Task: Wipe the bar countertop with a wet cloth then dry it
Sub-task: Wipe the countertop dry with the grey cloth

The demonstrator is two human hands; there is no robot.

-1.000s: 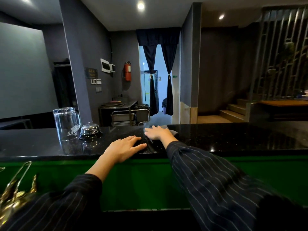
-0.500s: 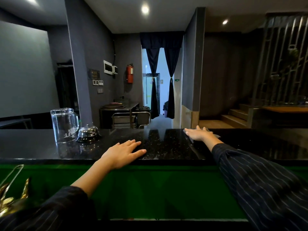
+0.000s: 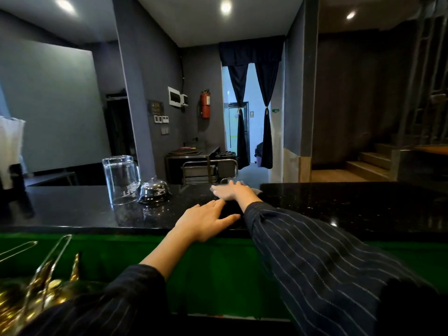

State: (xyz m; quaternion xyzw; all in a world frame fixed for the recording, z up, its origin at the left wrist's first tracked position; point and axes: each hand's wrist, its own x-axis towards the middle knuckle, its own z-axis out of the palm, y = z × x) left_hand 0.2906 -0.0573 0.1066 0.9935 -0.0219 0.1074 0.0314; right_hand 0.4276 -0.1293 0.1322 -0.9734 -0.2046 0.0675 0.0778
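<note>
The black speckled bar countertop (image 3: pixel 339 209) runs across the view above a green front panel. My right hand (image 3: pixel 232 191) lies flat and blurred near the counter's far edge, pressing a pale cloth (image 3: pixel 255 190) that shows only as a small corner beside the fingers. My left hand (image 3: pixel 206 220) rests flat on the counter's near edge, fingers spread, holding nothing.
An upturned glass mug (image 3: pixel 121 179) and a chrome call bell (image 3: pixel 155 190) stand on the counter left of my hands. Brass bar tools (image 3: pixel 43 280) lie at the lower left. A white cloth (image 3: pixel 11 146) hangs at the far left.
My right hand swept the cloth to the right along the far edge, then back to the left. My left hand stayed planted on the near edge.
</note>
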